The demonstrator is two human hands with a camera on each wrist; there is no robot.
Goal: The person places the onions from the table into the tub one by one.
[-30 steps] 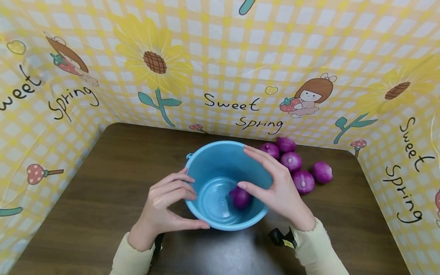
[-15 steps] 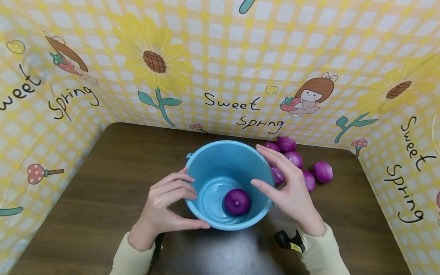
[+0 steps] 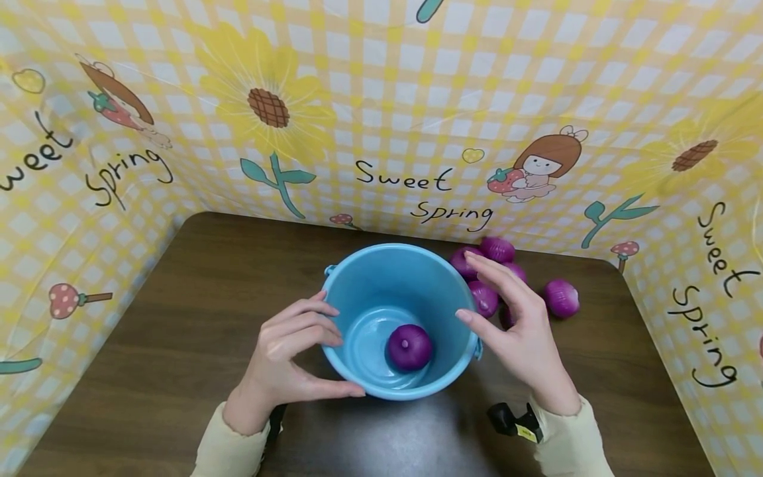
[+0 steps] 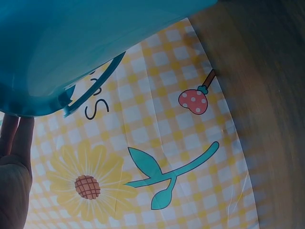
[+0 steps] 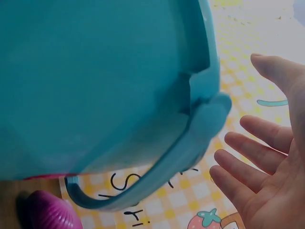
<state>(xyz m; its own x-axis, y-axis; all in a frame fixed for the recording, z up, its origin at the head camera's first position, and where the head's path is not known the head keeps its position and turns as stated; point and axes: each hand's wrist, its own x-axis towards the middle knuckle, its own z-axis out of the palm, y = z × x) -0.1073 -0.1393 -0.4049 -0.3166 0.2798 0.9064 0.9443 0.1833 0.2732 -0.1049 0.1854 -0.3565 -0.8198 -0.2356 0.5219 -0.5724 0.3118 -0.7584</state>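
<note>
A light blue bucket (image 3: pixel 393 248) stands upright on the dark wooden table, with one purple onion (image 3: pixel 409 348) lying on its floor. My left hand (image 3: pixel 292 351) grips the bucket's left side, fingertips over the rim and thumb along the near edge. In the left wrist view two fingers (image 4: pixel 21 138) show under the bucket's rim. My right hand (image 3: pixel 527 331) holds nothing and hovers just right of the bucket, thumb and fingers spread apart. The bucket's blue handle (image 5: pixel 143 188) hangs down its outer side in the right wrist view.
Several purple onions (image 3: pixel 484 299) cluster behind and right of the bucket, some partly hidden by my right hand. Another onion (image 3: pixel 562 298) sits apart, farther right. A yellow checked cloth (image 3: pixel 381 99) with printed flowers walls the table's back and sides.
My right hand has drawn back rightward from over the bucket to beside it. The onion inside has rolled slightly and shows fully. My left hand has stayed on the rim.
</note>
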